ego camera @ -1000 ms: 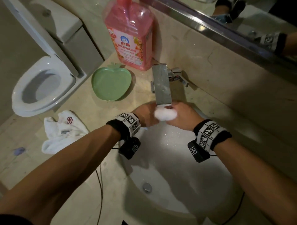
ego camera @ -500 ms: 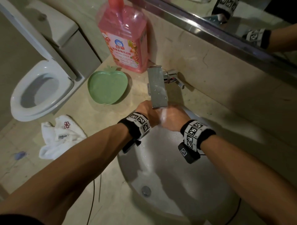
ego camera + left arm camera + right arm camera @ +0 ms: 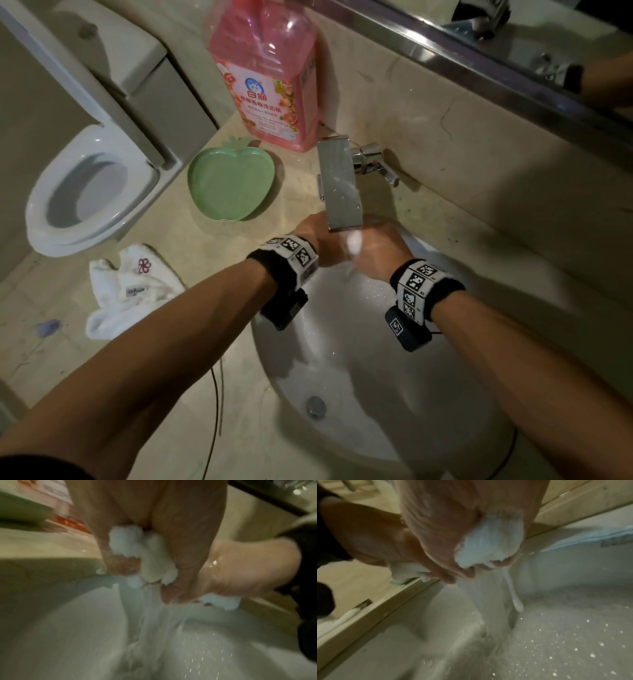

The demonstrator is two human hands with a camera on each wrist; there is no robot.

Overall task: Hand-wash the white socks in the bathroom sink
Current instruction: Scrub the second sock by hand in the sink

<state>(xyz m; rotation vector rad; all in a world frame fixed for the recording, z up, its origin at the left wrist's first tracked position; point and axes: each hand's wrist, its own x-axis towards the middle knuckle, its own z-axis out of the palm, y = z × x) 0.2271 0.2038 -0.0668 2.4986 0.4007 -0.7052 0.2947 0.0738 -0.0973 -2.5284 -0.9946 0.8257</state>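
Observation:
A wet white sock [image 3: 145, 555] is bunched up between both hands under the chrome faucet [image 3: 340, 185], and water runs off it into the white sink [image 3: 411, 428]. My left hand [image 3: 318, 240] grips one end, its fingers curled round the cloth in the left wrist view [image 3: 147, 580]. My right hand [image 3: 376, 253] squeezes the other end [image 3: 488, 545], with fingers and thumb closed round it [image 3: 476, 570]. In the head view the sock is almost hidden by the hands. A second white sock [image 3: 126, 287] lies crumpled on the counter to the left.
A pink detergent bottle [image 3: 267, 75] stands behind the faucet, with a green apple-shaped dish [image 3: 229, 185] beside it. A toilet [image 3: 89, 195] sits past the counter's left edge. The mirror [image 3: 513, 51] runs along the back wall. The sink drain [image 3: 315, 406] is open.
Both hands have pushed further back under the spout. The white ball of sock that showed between them is now mostly covered by the hands.

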